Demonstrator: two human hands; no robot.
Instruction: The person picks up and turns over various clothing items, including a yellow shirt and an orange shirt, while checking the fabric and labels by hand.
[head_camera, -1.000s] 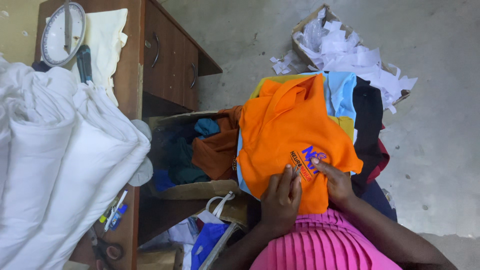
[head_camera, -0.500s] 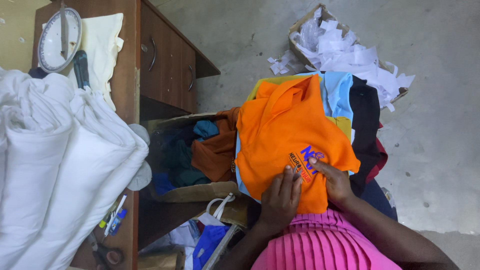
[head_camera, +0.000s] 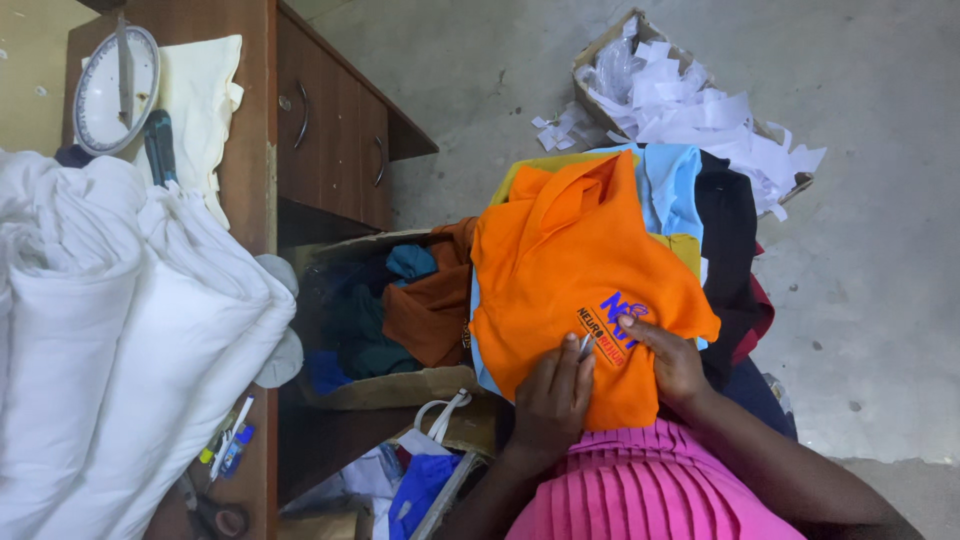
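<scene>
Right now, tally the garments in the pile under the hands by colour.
Orange shirt: 1
Light blue garment: 1
Yellow garment: 1
Black garment: 1
Dark red garment: 1
Total: 5 colours showing; any layers hidden underneath cannot be counted.

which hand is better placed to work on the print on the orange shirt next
Left, probably. The left hand holds a small metal tool with its tip at the print on the orange shirt. The right hand holds no tool and presses the cloth beside it.
</scene>
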